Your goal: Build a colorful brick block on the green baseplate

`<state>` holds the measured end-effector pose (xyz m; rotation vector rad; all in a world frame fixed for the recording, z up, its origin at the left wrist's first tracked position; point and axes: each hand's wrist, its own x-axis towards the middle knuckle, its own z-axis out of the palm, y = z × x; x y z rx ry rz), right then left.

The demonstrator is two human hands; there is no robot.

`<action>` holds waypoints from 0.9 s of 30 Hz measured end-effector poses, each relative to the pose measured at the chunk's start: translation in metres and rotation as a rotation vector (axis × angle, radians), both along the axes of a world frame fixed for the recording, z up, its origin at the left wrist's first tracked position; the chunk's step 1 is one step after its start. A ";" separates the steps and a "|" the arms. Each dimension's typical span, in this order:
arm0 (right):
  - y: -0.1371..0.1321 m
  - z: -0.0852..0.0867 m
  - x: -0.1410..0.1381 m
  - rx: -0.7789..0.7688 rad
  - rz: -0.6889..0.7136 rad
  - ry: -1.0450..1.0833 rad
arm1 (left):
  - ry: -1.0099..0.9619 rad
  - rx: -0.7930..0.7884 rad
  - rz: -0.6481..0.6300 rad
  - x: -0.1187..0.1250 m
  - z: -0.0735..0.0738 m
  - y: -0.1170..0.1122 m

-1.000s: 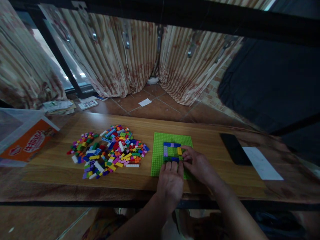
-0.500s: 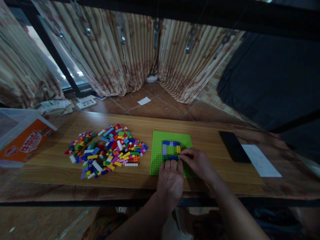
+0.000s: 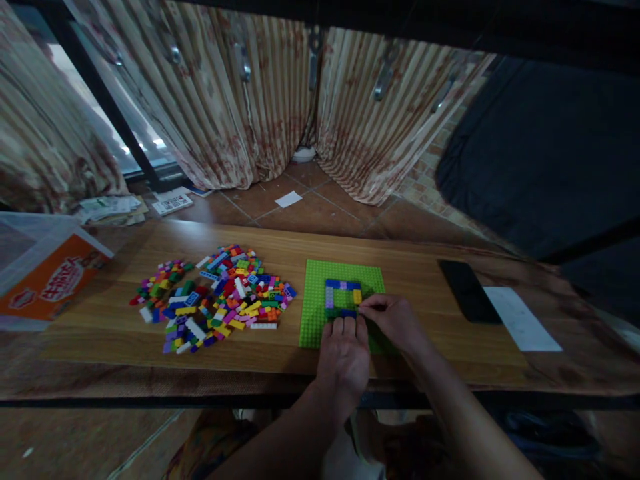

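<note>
A square outline of toy building bricks [image 3: 343,284], blue, purple, yellow and dark green, stands on a bright green baseplate [image 3: 314,273]. My left hand [image 3: 344,353] lies palm down over the plate's near part, fingers side by side, their tips against the outline's near side. Thumb and fingers of my right hand [image 3: 393,320] are pinched together at the outline's near right corner. Whatever sits between those fingertips is too small to make out. Part of the plate is hidden under both hands.
Many loose colourful bricks [image 3: 235,293] lie in a heap on the wooden board [image 3: 270,360] to the left. A clear bin with an orange label [image 3: 60,280] stands at far left. On the right are a black phone [image 3: 469,291] and white paper [image 3: 523,320].
Both hands stay at the near side of the brick outline with only tiny shifts. The whole view has tilted very slightly.
</note>
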<state>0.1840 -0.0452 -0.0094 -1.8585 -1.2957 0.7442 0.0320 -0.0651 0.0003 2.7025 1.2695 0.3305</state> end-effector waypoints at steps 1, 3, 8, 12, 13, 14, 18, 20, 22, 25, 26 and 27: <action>0.000 0.001 0.000 -0.002 0.003 -0.007 | 0.001 0.000 0.001 0.001 0.000 0.000; -0.001 0.003 -0.002 -0.014 0.004 -0.025 | 0.003 -0.005 -0.001 0.002 0.000 0.001; 0.001 0.010 -0.004 -0.026 0.020 -0.086 | 0.018 -0.027 -0.004 0.004 0.003 0.004; 0.004 0.014 -0.003 -0.045 0.062 -0.118 | 0.023 -0.061 -0.001 0.005 0.005 0.006; 0.005 0.016 -0.003 -0.053 0.065 -0.128 | 0.020 -0.074 -0.003 0.005 0.006 0.006; 0.006 0.017 -0.003 -0.058 0.068 -0.137 | 0.013 -0.088 -0.006 0.004 0.007 0.007; 0.007 0.018 -0.003 -0.074 0.064 -0.130 | 0.002 -0.130 0.002 0.003 0.013 0.008; 0.005 0.016 -0.001 -0.084 0.062 -0.088 | 0.003 -0.139 0.005 0.001 0.015 0.009; 0.003 0.013 0.004 -0.091 0.071 -0.017 | -0.011 -0.151 -0.014 -0.001 0.016 0.009; 0.001 0.010 0.012 -0.061 -0.050 0.127 | -0.051 -0.175 -0.056 -0.007 0.011 0.011; 0.000 0.010 0.015 -0.031 -0.129 0.169 | -0.070 -0.181 -0.063 -0.009 0.009 0.013; 0.000 0.010 0.017 0.005 -0.208 0.197 | -0.092 -0.184 -0.062 -0.011 0.006 0.015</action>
